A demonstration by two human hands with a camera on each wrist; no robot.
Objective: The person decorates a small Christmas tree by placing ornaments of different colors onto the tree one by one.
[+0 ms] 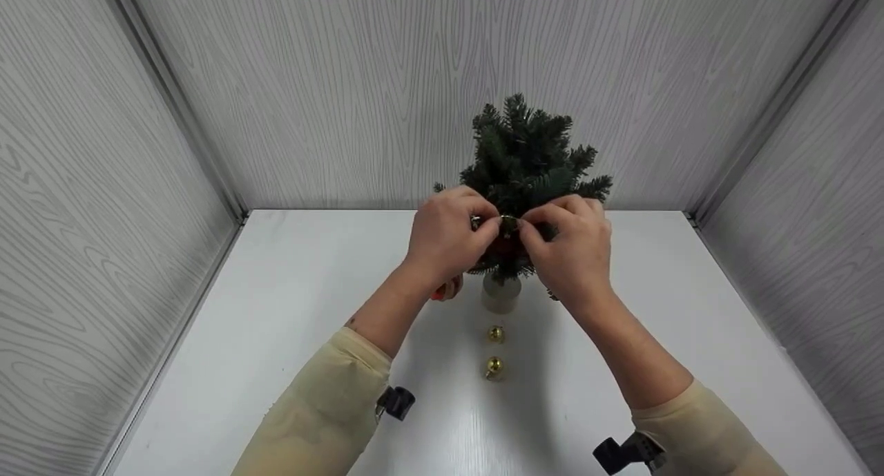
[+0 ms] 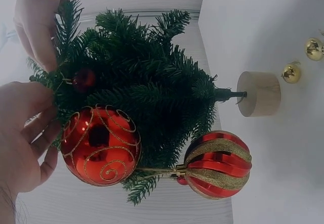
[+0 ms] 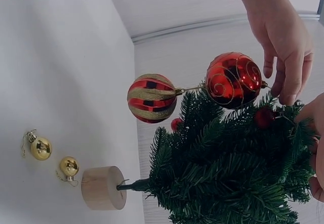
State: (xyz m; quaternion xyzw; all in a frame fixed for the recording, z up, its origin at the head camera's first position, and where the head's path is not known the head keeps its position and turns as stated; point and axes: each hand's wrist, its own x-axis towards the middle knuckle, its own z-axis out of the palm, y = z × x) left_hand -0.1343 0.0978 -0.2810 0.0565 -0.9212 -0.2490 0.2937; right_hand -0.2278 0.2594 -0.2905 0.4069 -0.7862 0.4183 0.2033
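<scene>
A small artificial Christmas tree [image 1: 528, 151] stands in a round wooden base [image 2: 259, 94]. Near its top my left hand [image 1: 452, 231] and right hand [image 1: 570, 244] meet, thumbs and index fingers pinching a thin gold string loop [image 1: 509, 217]. That string leads to a small dark red bauble [image 2: 84, 80] against the branches; the fingertips partly hide it. Just beside my left hand hangs a large red bauble with gold swirls [image 2: 101, 145]. Lower on the same side is a red bauble with gold glitter stripes [image 3: 152, 98].
Two small gold baubles, a nearer one [image 1: 494, 365] and a farther one [image 1: 496, 334], lie on the white table [image 1: 311, 310] before the base. Another small red bauble [image 3: 176, 124] hangs among low branches. Grey wood-grain panels [image 1: 345, 96] enclose the back and sides.
</scene>
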